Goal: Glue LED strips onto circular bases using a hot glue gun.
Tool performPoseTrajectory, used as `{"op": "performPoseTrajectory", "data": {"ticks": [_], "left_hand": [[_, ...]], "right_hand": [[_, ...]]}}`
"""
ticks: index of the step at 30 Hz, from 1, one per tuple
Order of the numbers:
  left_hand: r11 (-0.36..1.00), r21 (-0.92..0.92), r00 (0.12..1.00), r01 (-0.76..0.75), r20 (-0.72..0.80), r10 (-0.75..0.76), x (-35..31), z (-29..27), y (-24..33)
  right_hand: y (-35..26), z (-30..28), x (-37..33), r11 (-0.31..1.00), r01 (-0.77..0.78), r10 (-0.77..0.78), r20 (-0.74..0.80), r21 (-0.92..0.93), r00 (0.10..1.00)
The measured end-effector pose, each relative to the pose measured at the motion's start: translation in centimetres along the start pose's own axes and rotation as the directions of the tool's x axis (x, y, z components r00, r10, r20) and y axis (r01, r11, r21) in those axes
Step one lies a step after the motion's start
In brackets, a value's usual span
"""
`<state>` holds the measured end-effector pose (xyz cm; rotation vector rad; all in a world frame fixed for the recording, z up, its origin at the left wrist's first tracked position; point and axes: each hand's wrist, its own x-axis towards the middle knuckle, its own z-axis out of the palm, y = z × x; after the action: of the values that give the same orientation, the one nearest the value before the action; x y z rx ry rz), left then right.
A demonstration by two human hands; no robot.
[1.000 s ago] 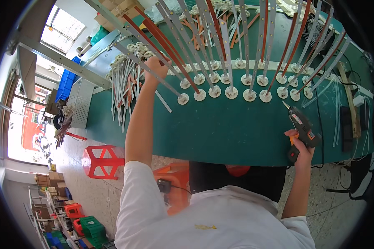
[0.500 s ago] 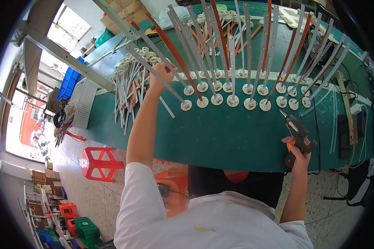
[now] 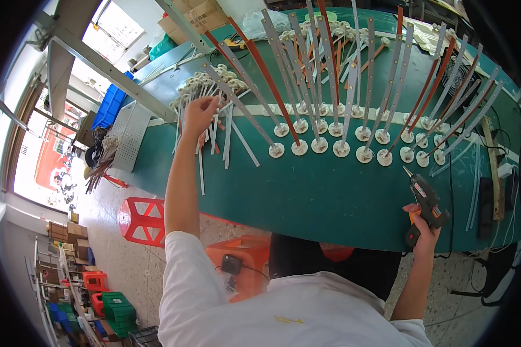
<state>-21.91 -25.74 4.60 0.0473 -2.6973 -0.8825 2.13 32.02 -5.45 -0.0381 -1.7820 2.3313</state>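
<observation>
head view: one view only
left hand [image 3: 200,114]: arm stretched far forward over the green table [image 3: 318,196], fingers curled down into the loose pile of flat strips [image 3: 214,130] near the table's far left corner; touching them, but a firm grip on one can't be told
right hand [image 3: 425,228]: at the table's near right edge, fingers wrapped tight round the handle of the black glue gun [image 3: 424,199], nozzle pointing up toward the table's middle
standing strips [image 3: 341,98]: grey and orange strips upright on white round bases [image 3: 341,149], rows across the table's middle to its right side
risk, left: the reach passes close to the leftmost standing strip; a forearm brush could likely tip it into its neighbours
risk, right: hot nozzle sits near the front row; a drift could smear glue or touch the table
</observation>
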Motion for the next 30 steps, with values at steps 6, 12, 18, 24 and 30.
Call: {"op": "performPoseTrajectory", "data": {"ticks": [6,12,18,24,30], "left_hand": [[0.832,0.555,0.935,0.014,-0.302,0.186,-1.7,-3.0,-10.4],[0.820,0.478,0.926,0.315,-0.344,-0.156,-4.2,-4.3,-17.3],[0.857,0.394,0.917,0.331,-0.348,-0.194,-4.4,-5.0,-16.1],[0.936,0.145,0.936,0.321,-0.202,-0.290,-3.6,-7.4,-15.6],[0.473,-0.860,0.931,0.193,0.008,-0.364,-2.8,-10.5,-9.0]], "right_hand": [[-0.3,0.0,0.0,1.000,-0.002,0.001,-0.009,-0.027,1.000],[-0.2,0.3,0.4,0.999,-0.003,0.003,-0.014,-0.046,1.000],[-0.5,0.5,0.4,0.997,0.019,-0.021,-0.020,-0.078,1.000],[-0.5,0.5,0.4,0.997,0.005,-0.006,-0.011,-0.082,1.000],[-0.4,0.3,0.3,0.997,0.011,-0.013,-0.017,-0.076,1.000]]}}
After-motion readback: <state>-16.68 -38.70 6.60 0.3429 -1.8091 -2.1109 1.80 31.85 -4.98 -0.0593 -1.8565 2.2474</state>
